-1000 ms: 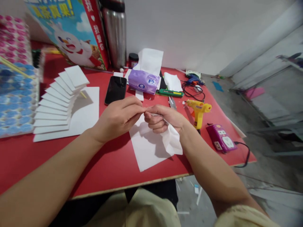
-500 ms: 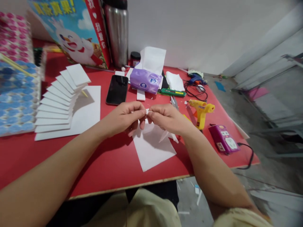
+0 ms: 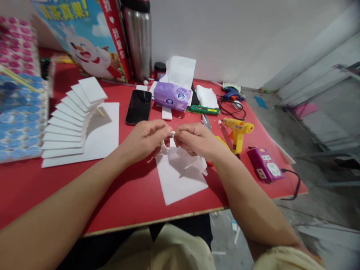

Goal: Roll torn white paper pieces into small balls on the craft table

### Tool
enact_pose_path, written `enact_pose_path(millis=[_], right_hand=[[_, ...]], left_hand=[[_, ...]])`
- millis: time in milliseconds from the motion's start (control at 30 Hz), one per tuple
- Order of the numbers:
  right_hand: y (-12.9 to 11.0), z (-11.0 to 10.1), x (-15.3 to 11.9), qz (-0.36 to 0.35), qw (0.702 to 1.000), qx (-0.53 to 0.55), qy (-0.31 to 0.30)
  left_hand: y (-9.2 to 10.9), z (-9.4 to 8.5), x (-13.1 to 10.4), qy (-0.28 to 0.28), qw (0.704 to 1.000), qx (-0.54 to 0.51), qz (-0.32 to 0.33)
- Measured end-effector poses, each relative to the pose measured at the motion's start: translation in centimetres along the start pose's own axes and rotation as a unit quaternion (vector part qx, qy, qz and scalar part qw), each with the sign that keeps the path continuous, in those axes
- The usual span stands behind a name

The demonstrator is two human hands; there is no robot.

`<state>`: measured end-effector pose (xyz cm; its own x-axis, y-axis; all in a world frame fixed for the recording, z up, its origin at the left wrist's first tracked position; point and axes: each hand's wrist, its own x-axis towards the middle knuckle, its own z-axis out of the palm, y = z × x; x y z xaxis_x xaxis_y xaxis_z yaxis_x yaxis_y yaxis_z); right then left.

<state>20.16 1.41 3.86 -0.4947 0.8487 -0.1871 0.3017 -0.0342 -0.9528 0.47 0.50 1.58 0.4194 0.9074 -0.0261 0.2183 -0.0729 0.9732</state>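
Note:
A tiny white piece [image 3: 173, 133] shows between the fingertips of both hands, above a white sheet [image 3: 180, 183]. My left hand [image 3: 150, 138] pinches its left end between thumb and forefinger. From the other side, my right hand [image 3: 194, 138] is closed on it, fingers curled under. Crumpled white tissue [image 3: 199, 165] hangs below my right hand. At the left, a fan-shaped stair of white boards [image 3: 66, 122] stands on a white base board [image 3: 108, 131], with a short yellow stick near its top.
Behind my hands lie a black phone [image 3: 139, 106], a purple tissue pack [image 3: 172, 96] and a green cutter [image 3: 204, 109]. Scissors [image 3: 206, 122], a yellow glue gun [image 3: 238, 131] and a purple power box [image 3: 266, 165] sit to the right. A steel bottle [image 3: 139, 43] stands behind.
The fingertips of my left hand have drawn slightly back and straightened, and more of the small white piece shows. The white sheet has shifted slightly left in view.

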Motion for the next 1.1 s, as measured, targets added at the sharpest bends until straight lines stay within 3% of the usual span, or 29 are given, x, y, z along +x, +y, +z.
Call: enact_pose_path(millis=[67,133,233,600,767,933,1100], right_hand=[[0.0,-0.3,-0.2,-0.054,0.996,-0.074,0.004],[0.0,-0.5,-0.2,-0.094,0.986,-0.134,0.002],[0.0,-0.7,-0.2,-0.124,0.975,-0.187,0.000],[-0.2,-0.4,-0.7,-0.142,0.959,-0.246,0.006],[0.0,-0.3,-0.7,-0.169,0.941,-0.291,0.023],[0.4,-0.2,-0.5,-0.162,0.952,-0.252,0.065],[0.3,0.0,-0.4,-0.127,0.964,-0.211,0.101]], left_hand=[[0.0,-0.2,0.3,-0.079,0.975,-0.167,-0.124],[0.0,-0.4,0.5,-0.136,0.942,-0.250,-0.180],[0.0,-0.6,0.5,-0.172,0.919,-0.297,-0.194],[0.5,-0.8,0.6,-0.195,0.863,-0.378,-0.271],[0.7,-0.8,0.5,-0.172,0.864,-0.383,-0.276],[0.4,-0.6,0.6,-0.151,0.882,-0.377,-0.240],[0.3,0.3,0.4,-0.079,0.951,-0.262,-0.145]])
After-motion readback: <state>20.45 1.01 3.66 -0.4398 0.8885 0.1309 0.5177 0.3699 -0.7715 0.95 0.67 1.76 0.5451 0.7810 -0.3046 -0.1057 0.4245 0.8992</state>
